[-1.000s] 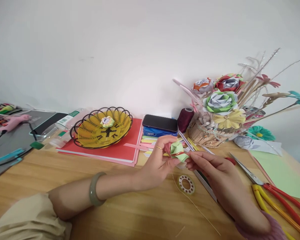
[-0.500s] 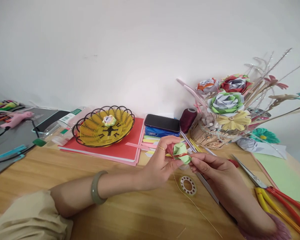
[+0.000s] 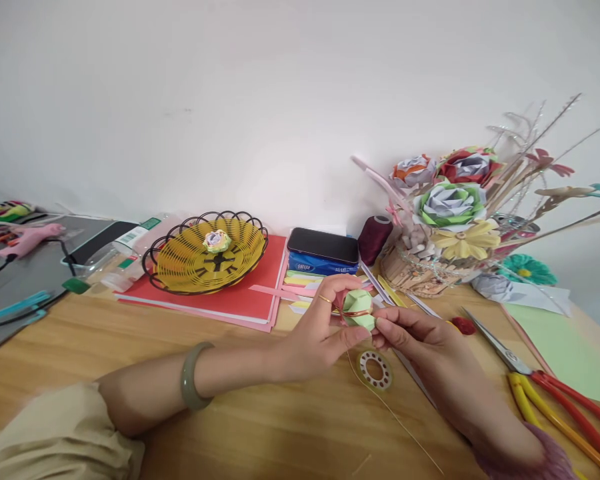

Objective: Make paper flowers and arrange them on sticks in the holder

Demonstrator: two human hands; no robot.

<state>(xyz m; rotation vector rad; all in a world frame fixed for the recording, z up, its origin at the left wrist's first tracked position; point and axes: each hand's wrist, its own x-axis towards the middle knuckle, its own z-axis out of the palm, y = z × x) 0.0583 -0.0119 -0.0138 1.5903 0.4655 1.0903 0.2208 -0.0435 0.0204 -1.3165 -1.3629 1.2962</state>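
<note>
Single view, head-worn — faces forward and down across the bench (image 3: 230,433) to the wall (image 3: 270,107), which fills the upper frame; left hand (image 3: 313,337) and right hand (image 3: 423,340) close to camera — below centre.

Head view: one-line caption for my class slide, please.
Left hand and right hand hold a folded green paper piece over a wooden table, with scissors and a yellow basket nearby.
</note>
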